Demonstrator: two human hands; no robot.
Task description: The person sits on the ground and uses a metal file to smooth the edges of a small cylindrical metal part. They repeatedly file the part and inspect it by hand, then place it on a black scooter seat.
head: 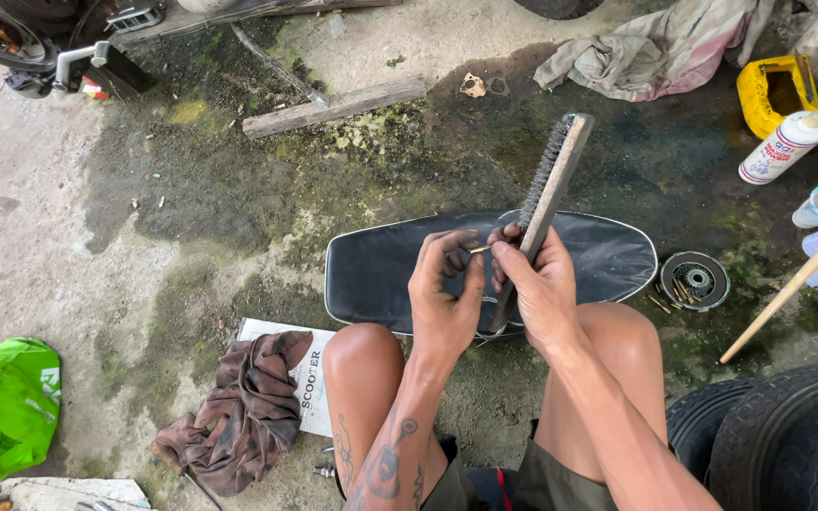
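Mossy concrete floor (191,189) lies below; a wire brush (546,194) is gripped upright by the right hand (542,289), while a small brass pin (480,249) is pinched by the left hand (445,293) above a black scooter seat (371,274).

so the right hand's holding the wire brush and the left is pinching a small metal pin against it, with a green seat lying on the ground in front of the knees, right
Not quite: the seat is black, not green; the green thing is a bag off to the left. The head view shows it. The rest stands: the right hand holds the wire brush, and the left hand pinches a small metal pin against it.
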